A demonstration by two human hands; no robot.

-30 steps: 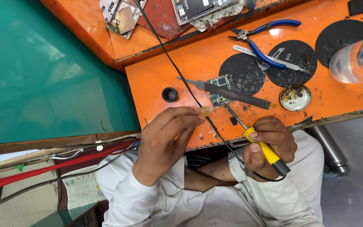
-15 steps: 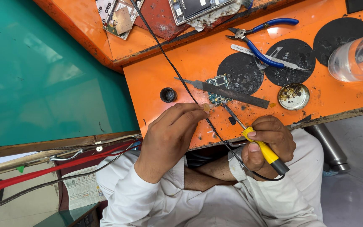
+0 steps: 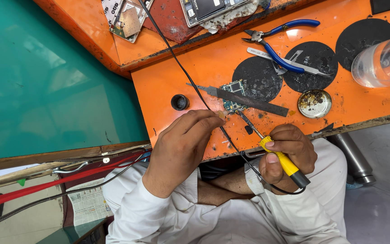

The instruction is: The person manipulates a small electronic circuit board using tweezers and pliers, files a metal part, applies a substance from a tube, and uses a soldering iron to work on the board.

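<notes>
The small circuit board (image 3: 234, 92) lies on the orange surface (image 3: 168, 90), pinned under a flat metal file (image 3: 249, 100), with the soldering iron (image 3: 276, 153) tip touching its near edge. The right hand (image 3: 287, 156) clenches the iron's yellow handle, while the left hand (image 3: 181, 149) pinches something small at the board, too small to tell. The left fingers (image 3: 204, 124) sit just beside the tip and could get burned if it slips; the black cord (image 3: 190, 81) crossing the board could snag and drag it.

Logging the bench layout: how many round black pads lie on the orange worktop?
3: one round black pad beside the small green circuit board, one under the blue-handled cutters, one by the clear glass. None seem hidden.
</notes>
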